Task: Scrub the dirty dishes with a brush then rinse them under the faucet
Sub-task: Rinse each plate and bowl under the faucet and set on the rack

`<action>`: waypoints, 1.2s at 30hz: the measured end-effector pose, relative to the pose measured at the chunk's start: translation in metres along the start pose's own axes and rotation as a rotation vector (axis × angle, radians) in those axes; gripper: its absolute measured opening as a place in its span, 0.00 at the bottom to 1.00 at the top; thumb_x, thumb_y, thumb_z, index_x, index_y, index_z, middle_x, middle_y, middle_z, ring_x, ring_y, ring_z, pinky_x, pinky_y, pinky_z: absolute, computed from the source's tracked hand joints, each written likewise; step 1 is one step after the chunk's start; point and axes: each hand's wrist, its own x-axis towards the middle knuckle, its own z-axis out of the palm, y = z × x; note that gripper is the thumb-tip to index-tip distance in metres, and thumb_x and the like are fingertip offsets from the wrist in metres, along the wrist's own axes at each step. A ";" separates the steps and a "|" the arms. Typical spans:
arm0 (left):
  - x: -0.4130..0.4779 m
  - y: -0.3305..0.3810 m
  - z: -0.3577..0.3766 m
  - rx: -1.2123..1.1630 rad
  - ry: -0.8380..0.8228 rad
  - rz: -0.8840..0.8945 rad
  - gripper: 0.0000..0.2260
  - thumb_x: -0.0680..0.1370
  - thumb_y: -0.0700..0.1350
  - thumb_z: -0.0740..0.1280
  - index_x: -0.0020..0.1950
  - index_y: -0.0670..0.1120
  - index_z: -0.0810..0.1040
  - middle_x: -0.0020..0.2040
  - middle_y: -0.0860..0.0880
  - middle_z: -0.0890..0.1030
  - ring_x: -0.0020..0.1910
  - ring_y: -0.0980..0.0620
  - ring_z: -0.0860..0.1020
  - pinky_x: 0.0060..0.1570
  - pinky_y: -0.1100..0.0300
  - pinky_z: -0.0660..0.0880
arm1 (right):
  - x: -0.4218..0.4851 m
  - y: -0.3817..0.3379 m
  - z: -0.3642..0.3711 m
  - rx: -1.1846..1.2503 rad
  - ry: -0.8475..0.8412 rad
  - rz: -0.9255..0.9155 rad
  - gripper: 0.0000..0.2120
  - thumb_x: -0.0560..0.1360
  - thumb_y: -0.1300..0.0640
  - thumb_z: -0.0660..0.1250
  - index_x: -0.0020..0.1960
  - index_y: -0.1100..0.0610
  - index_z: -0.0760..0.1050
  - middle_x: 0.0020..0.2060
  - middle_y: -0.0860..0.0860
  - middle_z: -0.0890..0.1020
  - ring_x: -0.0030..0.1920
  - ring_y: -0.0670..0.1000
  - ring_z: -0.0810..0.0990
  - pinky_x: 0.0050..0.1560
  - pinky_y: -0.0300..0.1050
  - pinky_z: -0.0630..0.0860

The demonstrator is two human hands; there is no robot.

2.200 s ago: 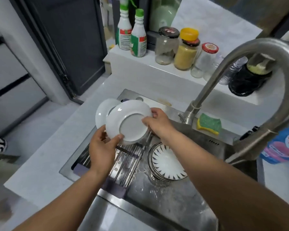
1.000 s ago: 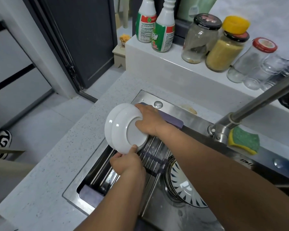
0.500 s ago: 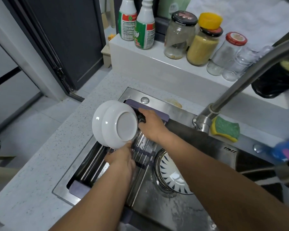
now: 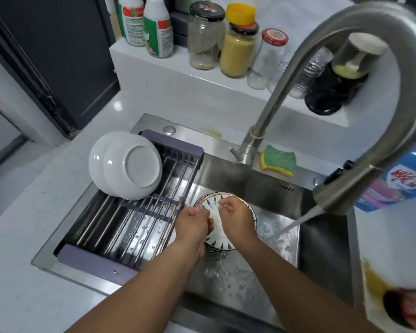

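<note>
While water streams from the faucet (image 4: 274,104) at right, my left hand (image 4: 193,224) and right hand (image 4: 235,217) curl their fingers over the patterned bowls (image 4: 220,239) stacked mid-frame in the sink (image 4: 322,255); whether they grip, I cannot tell. White bowls (image 4: 130,164) lean on the rack (image 4: 135,227) at left, seemingly to drain.

Soft, even indoor light, white glints on the stacked bowls (image 4: 132,164), sheen on the wet sink (image 4: 250,179), wide-angle bending at edges, faucet (image 4: 346,20) and lower-right corner blurred.
</note>
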 end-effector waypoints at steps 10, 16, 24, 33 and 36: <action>0.016 -0.070 -0.011 0.220 0.037 -0.255 0.10 0.79 0.41 0.72 0.56 0.35 0.78 0.50 0.35 0.85 0.24 0.49 0.80 0.19 0.63 0.73 | -0.002 0.072 -0.040 -0.252 0.051 0.226 0.10 0.76 0.56 0.73 0.51 0.56 0.73 0.44 0.50 0.79 0.49 0.56 0.79 0.46 0.42 0.68; 0.017 -0.074 -0.005 0.319 0.036 -0.196 0.05 0.81 0.37 0.67 0.47 0.36 0.77 0.36 0.39 0.82 0.21 0.50 0.76 0.20 0.60 0.76 | 0.016 0.108 -0.031 -0.240 -0.049 0.379 0.21 0.71 0.44 0.67 0.59 0.54 0.75 0.50 0.54 0.83 0.47 0.59 0.85 0.49 0.55 0.85; 0.007 -0.059 0.001 0.123 0.020 -0.175 0.05 0.80 0.32 0.65 0.55 0.35 0.72 0.52 0.34 0.80 0.31 0.43 0.82 0.23 0.58 0.80 | -0.003 0.075 -0.052 0.301 -0.042 0.442 0.08 0.79 0.65 0.62 0.56 0.60 0.76 0.43 0.63 0.83 0.25 0.51 0.81 0.26 0.41 0.78; -0.029 -0.062 0.006 0.183 -0.223 -0.027 0.26 0.77 0.25 0.62 0.64 0.53 0.74 0.54 0.46 0.82 0.53 0.38 0.83 0.48 0.39 0.83 | -0.049 0.103 -0.088 0.470 -0.018 0.421 0.10 0.77 0.66 0.69 0.48 0.61 0.67 0.34 0.60 0.82 0.26 0.51 0.77 0.27 0.42 0.72; -0.030 -0.058 0.010 0.250 -0.243 -0.030 0.29 0.77 0.25 0.60 0.66 0.55 0.74 0.57 0.46 0.82 0.54 0.37 0.83 0.49 0.38 0.83 | -0.050 0.099 -0.098 0.380 0.001 0.359 0.07 0.79 0.62 0.67 0.56 0.57 0.73 0.43 0.57 0.85 0.27 0.49 0.79 0.26 0.39 0.71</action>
